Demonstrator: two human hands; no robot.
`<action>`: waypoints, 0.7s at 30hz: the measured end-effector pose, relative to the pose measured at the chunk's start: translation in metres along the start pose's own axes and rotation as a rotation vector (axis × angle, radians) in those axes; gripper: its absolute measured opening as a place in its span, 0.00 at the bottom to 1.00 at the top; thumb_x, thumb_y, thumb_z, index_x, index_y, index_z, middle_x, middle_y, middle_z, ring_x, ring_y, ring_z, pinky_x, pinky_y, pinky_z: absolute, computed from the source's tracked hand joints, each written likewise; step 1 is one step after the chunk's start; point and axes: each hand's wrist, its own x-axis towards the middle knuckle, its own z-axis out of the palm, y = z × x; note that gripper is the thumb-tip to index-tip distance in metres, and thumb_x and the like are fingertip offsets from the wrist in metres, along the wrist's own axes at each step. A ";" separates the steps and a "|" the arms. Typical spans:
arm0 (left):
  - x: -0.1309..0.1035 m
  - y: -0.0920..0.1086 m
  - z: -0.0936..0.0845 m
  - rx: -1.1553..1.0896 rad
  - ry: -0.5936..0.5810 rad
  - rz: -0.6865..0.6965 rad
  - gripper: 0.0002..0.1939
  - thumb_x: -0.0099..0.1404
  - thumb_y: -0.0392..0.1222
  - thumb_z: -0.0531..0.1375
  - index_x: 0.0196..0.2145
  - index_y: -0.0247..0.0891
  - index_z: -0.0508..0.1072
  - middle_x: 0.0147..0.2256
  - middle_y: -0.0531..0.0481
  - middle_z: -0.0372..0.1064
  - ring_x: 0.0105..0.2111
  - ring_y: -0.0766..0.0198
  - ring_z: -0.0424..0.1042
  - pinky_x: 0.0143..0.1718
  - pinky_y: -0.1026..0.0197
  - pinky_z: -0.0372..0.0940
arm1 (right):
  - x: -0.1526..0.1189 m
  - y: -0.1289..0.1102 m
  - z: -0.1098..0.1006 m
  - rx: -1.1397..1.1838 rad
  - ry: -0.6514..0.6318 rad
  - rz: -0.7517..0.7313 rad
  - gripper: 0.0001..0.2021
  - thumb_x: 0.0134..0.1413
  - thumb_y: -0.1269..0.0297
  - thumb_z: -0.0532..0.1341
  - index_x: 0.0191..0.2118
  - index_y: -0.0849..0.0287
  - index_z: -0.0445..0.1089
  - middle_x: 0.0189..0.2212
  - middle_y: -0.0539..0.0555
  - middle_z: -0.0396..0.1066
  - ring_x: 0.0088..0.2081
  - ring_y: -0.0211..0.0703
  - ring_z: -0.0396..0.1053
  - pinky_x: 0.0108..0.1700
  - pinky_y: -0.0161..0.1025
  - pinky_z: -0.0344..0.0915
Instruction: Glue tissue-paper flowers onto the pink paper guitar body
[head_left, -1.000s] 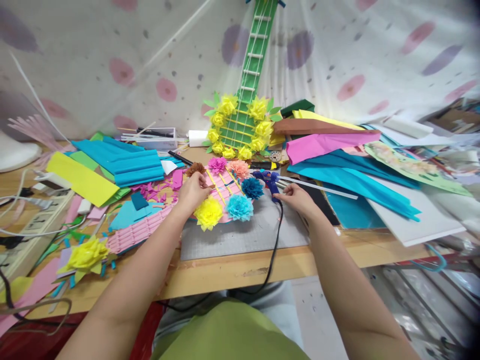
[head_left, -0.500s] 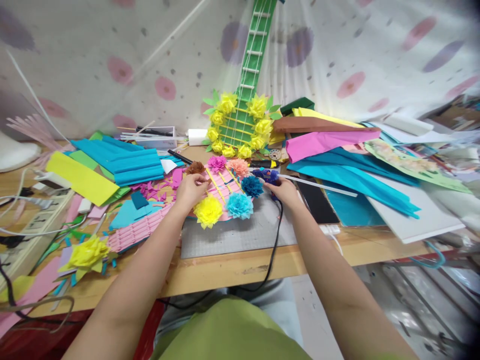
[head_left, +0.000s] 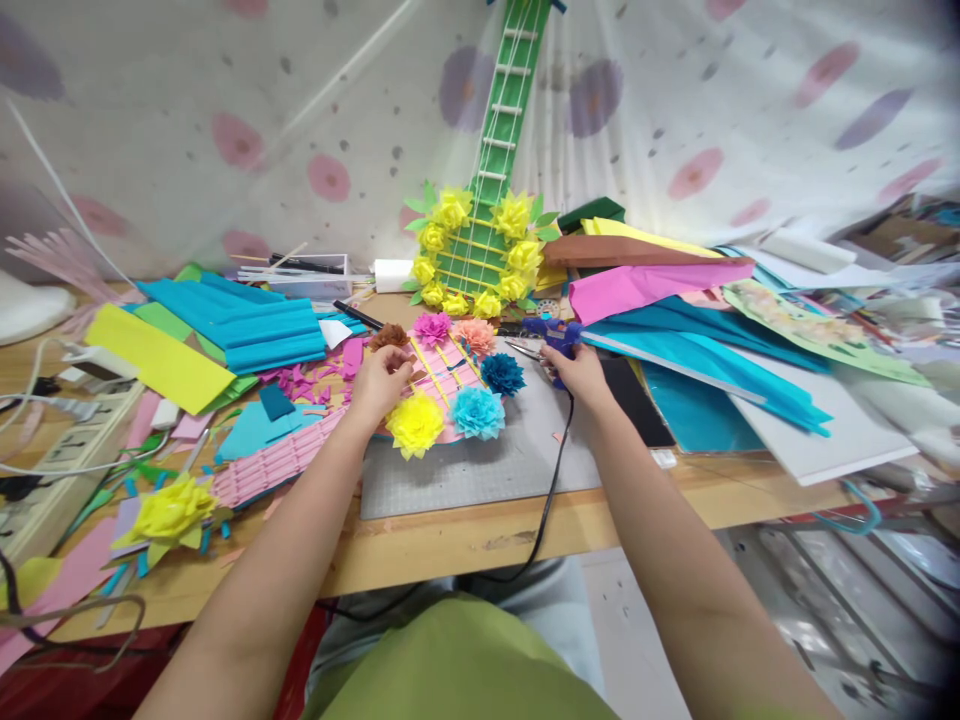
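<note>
My right hand (head_left: 583,376) is wrapped round the handle of a blue glue gun (head_left: 562,332), with a long white glue stick out of its back and a black cord below. My left hand (head_left: 379,382) is in a pinch over the left edge of a pink paper guitar (head_left: 442,375); what its fingertips hold is too small to tell. Round the guitar body sit a brown paper flower (head_left: 388,337), a magenta flower (head_left: 433,327), a peach flower (head_left: 475,335), a dark blue flower (head_left: 503,374), a light blue flower (head_left: 478,412) and a yellow flower (head_left: 415,424).
A green paper guitar (head_left: 504,140) ringed with yellow flowers leans against the curtain. The pink guitar lies partly on a grey cutting mat (head_left: 465,480). Scissors (head_left: 525,350) lie by the glue gun. Blue crepe paper (head_left: 270,335) and a power strip (head_left: 67,480) are on the left.
My right hand has drawn the glue gun away from the dark blue flower, to the right and slightly up, uncovering the scissors. The left hand stays by the guitar's left edge.
</note>
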 end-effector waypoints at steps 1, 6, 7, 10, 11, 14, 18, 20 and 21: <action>0.000 0.000 0.000 -0.012 0.004 0.000 0.06 0.53 0.43 0.58 0.27 0.39 0.68 0.25 0.52 0.69 0.24 0.65 0.67 0.26 0.63 0.60 | 0.000 -0.005 -0.002 0.097 -0.009 -0.012 0.20 0.44 0.50 0.62 0.39 0.61 0.67 0.32 0.56 0.73 0.28 0.40 0.69 0.30 0.36 0.65; -0.003 0.000 0.000 -0.130 0.034 -0.060 0.08 0.51 0.45 0.60 0.27 0.38 0.69 0.25 0.52 0.69 0.25 0.65 0.69 0.26 0.63 0.60 | -0.017 -0.044 -0.007 0.282 -0.091 -0.105 0.21 0.41 0.44 0.63 0.32 0.58 0.66 0.24 0.51 0.69 0.21 0.33 0.61 0.23 0.33 0.60; -0.003 0.000 0.001 -0.150 0.038 -0.082 0.09 0.51 0.46 0.60 0.27 0.38 0.69 0.25 0.52 0.70 0.25 0.64 0.69 0.26 0.63 0.60 | -0.023 -0.052 -0.007 0.261 -0.139 -0.119 0.21 0.42 0.43 0.62 0.31 0.58 0.66 0.20 0.50 0.66 0.20 0.33 0.59 0.22 0.33 0.58; -0.004 -0.001 0.000 -0.179 0.053 -0.129 0.10 0.51 0.46 0.61 0.28 0.38 0.70 0.25 0.51 0.71 0.26 0.63 0.71 0.28 0.63 0.62 | -0.038 -0.072 0.000 0.140 -0.338 -0.169 0.22 0.45 0.41 0.60 0.27 0.59 0.67 0.15 0.48 0.60 0.18 0.33 0.56 0.21 0.33 0.56; -0.004 -0.001 0.000 -0.184 0.059 -0.135 0.10 0.50 0.46 0.62 0.28 0.37 0.70 0.26 0.50 0.72 0.27 0.63 0.71 0.28 0.62 0.62 | -0.042 -0.077 0.004 0.081 -0.391 -0.184 0.22 0.45 0.42 0.60 0.25 0.60 0.67 0.14 0.48 0.60 0.18 0.33 0.56 0.21 0.33 0.56; -0.004 -0.002 -0.003 -0.198 0.061 -0.140 0.11 0.50 0.47 0.62 0.28 0.37 0.71 0.27 0.49 0.73 0.27 0.62 0.72 0.30 0.62 0.63 | -0.051 -0.087 0.019 -0.096 -0.458 -0.230 0.21 0.45 0.44 0.61 0.24 0.60 0.67 0.16 0.49 0.62 0.19 0.34 0.59 0.23 0.34 0.57; -0.005 -0.002 -0.007 -0.205 0.061 -0.139 0.12 0.49 0.47 0.62 0.28 0.37 0.71 0.27 0.49 0.74 0.28 0.62 0.72 0.32 0.61 0.63 | -0.057 -0.094 0.038 -0.197 -0.465 -0.318 0.19 0.47 0.46 0.61 0.27 0.60 0.69 0.21 0.50 0.67 0.24 0.36 0.63 0.28 0.34 0.60; -0.005 -0.002 -0.009 -0.201 0.064 -0.143 0.12 0.49 0.47 0.62 0.28 0.37 0.71 0.27 0.48 0.74 0.28 0.62 0.72 0.33 0.61 0.63 | -0.058 -0.096 0.043 -0.203 -0.494 -0.354 0.19 0.48 0.46 0.60 0.29 0.60 0.71 0.23 0.51 0.69 0.26 0.38 0.65 0.30 0.35 0.61; -0.006 -0.002 -0.009 -0.205 0.065 -0.148 0.11 0.49 0.47 0.62 0.27 0.37 0.71 0.27 0.48 0.74 0.28 0.62 0.71 0.33 0.61 0.63 | -0.059 -0.097 0.045 -0.199 -0.510 -0.371 0.19 0.49 0.46 0.60 0.30 0.59 0.72 0.24 0.51 0.69 0.27 0.38 0.65 0.31 0.35 0.61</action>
